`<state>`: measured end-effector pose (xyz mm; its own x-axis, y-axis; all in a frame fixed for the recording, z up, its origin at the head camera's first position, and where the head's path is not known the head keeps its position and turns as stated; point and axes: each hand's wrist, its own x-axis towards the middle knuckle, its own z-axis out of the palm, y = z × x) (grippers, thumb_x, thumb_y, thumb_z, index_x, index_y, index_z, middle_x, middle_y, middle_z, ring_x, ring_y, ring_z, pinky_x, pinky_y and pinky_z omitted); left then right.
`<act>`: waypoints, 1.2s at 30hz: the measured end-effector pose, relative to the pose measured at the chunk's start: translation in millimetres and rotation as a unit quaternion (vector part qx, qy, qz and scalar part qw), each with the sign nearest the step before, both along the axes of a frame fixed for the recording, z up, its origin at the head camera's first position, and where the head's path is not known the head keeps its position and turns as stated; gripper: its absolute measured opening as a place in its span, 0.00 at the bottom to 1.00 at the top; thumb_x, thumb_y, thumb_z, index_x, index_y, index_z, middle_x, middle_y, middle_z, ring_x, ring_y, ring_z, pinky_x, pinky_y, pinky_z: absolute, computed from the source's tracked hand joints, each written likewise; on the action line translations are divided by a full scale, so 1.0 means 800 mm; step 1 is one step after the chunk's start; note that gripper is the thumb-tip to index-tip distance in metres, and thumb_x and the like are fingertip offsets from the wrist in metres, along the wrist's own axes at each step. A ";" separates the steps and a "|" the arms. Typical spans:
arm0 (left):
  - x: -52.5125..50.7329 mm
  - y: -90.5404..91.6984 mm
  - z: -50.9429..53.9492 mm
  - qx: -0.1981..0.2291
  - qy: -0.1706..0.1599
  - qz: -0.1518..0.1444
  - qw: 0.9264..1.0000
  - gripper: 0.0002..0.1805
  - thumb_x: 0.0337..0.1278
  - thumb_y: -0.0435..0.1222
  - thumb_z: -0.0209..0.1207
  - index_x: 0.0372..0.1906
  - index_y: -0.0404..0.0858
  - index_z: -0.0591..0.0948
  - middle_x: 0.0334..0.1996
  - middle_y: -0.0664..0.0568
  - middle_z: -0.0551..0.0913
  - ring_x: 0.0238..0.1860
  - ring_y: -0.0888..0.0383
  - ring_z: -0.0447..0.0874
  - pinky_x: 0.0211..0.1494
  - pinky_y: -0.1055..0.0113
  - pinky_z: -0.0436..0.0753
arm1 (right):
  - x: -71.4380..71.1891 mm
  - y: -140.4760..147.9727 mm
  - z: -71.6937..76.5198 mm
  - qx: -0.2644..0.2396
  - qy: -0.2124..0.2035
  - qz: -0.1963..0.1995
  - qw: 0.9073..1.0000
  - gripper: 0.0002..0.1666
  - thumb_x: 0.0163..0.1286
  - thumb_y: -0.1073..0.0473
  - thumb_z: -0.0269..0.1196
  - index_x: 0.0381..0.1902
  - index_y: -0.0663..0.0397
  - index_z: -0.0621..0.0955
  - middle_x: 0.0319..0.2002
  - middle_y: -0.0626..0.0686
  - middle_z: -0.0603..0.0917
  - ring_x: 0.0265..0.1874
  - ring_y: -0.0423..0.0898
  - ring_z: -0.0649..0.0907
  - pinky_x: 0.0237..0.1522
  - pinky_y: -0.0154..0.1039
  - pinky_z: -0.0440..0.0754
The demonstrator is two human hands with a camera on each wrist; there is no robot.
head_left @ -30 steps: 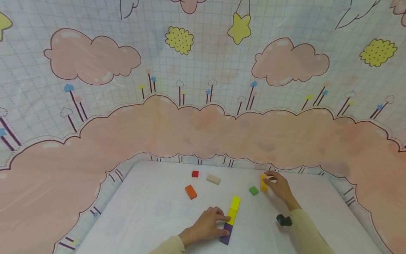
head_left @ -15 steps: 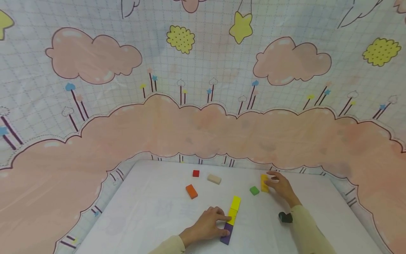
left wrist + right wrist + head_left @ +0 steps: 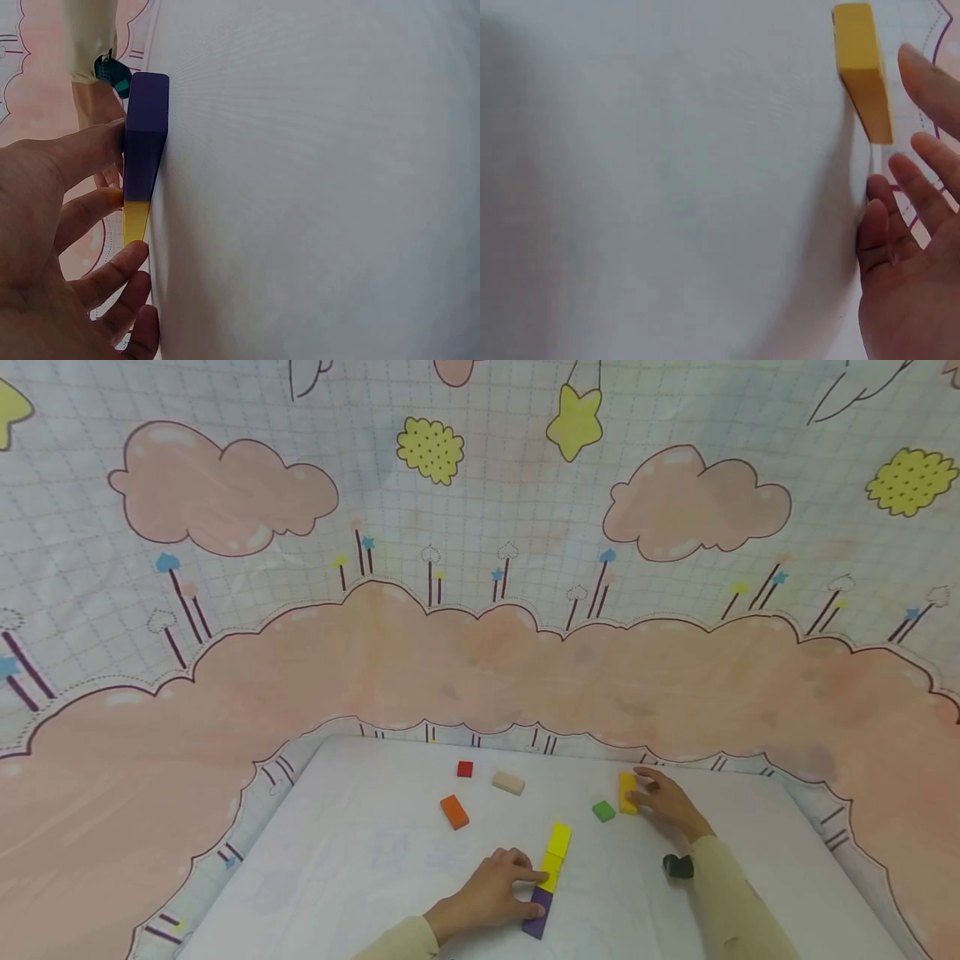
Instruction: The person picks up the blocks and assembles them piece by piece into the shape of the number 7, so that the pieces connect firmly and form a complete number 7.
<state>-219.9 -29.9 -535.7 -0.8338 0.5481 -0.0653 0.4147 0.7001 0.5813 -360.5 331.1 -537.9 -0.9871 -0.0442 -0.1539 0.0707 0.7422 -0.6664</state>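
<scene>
A straight row of blocks lies on the table: a yellow block at the far end, a second yellow block and a purple block nearest. My left hand touches this row, thumb on the purple block and a fingertip on the middle yellow one. In the left wrist view, the hand lies along the purple block. Farther back, my right hand is beside a yellow-orange block. The right wrist view has that block apart from the spread fingers of the hand.
A green block lies left of the yellow-orange one. Toward the back left are a red block, a beige block and an orange block. A dark object is at the right wrist. Patterned cloth surrounds the white table.
My right thumb and fingers have shifted slightly about the yellow-orange block. My left hand stays on the row, and the whole head view has drifted a little.
</scene>
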 end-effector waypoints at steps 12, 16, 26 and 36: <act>-0.001 -0.001 -0.002 -0.002 0.002 -0.002 1.000 0.24 0.53 0.53 0.67 0.58 0.62 0.81 0.48 0.65 0.76 0.48 0.66 0.68 0.53 0.68 0.73 | -0.016 0.003 -0.004 0.005 -0.032 0.004 0.999 0.51 0.58 0.41 0.71 0.73 0.56 0.64 0.70 0.70 0.65 0.64 0.66 0.68 0.65 0.66 0.65; 0.000 -0.001 -0.003 -0.001 -0.001 0.000 1.000 0.24 0.53 0.53 0.67 0.58 0.62 0.81 0.48 0.65 0.76 0.49 0.66 0.68 0.53 0.67 0.73 | -0.016 0.000 -0.002 0.004 -0.040 0.005 0.999 0.50 0.59 0.43 0.70 0.73 0.57 0.64 0.70 0.69 0.64 0.64 0.66 0.68 0.66 0.67 0.65; -0.002 0.000 -0.002 0.002 -0.005 0.003 1.000 0.24 0.53 0.53 0.67 0.58 0.63 0.81 0.48 0.66 0.76 0.48 0.65 0.68 0.54 0.67 0.73 | -0.013 -0.002 0.005 0.000 -0.051 0.004 0.999 0.50 0.59 0.46 0.71 0.71 0.63 0.62 0.69 0.72 0.63 0.64 0.68 0.66 0.68 0.66 0.63; -0.001 0.000 -0.001 0.001 -0.003 0.003 1.000 0.24 0.53 0.52 0.68 0.58 0.62 0.81 0.48 0.66 0.76 0.49 0.66 0.68 0.54 0.67 0.73 | 0.000 -0.006 0.007 -0.037 -0.008 -0.010 0.999 0.49 0.59 0.50 0.72 0.68 0.64 0.60 0.61 0.69 0.70 0.56 0.61 0.72 0.64 0.61 0.69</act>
